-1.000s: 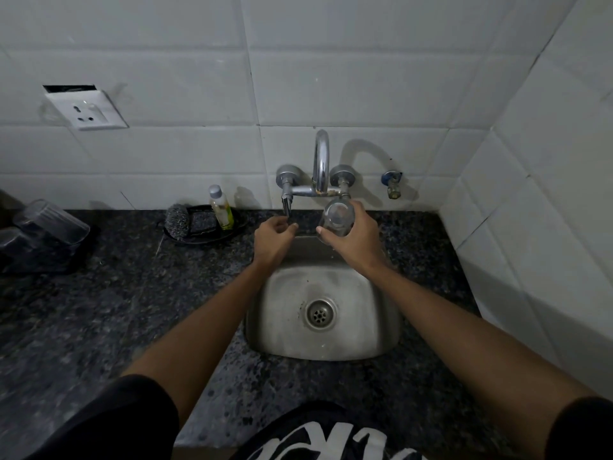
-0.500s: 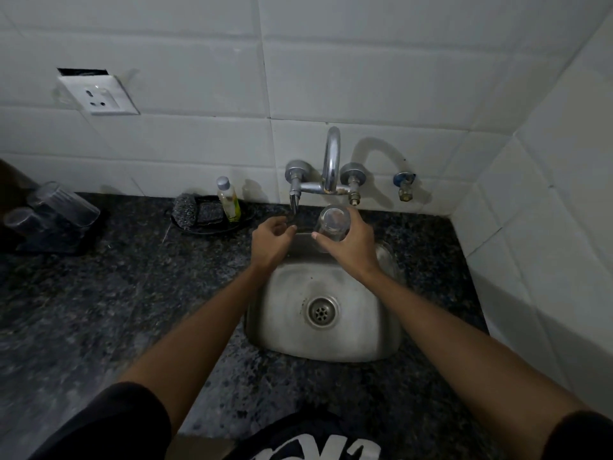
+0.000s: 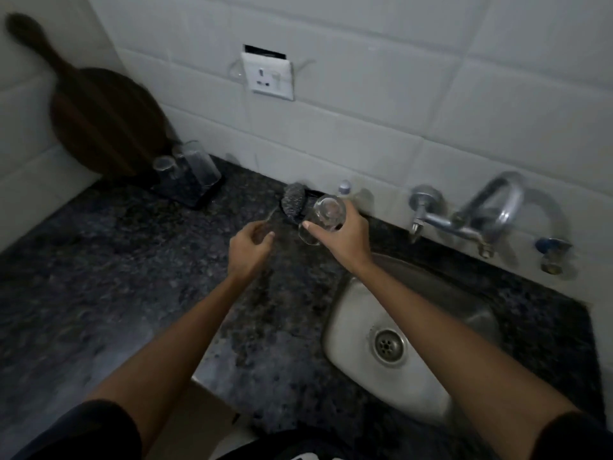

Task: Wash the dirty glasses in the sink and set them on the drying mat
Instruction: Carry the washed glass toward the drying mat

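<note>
Right hand [image 3: 341, 239] grips a glass [image 3: 323, 220] sideways; drying mat [image 3: 192, 190] lies far left; left hand [image 3: 247, 250] loosely curled, empty.

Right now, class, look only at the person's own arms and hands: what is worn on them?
Both forearms are bare. The left hand and right hand wear no gloves, and no rings or watch show. A dark short sleeve covers the left upper arm; a matching dark sleeve covers the right.
</note>
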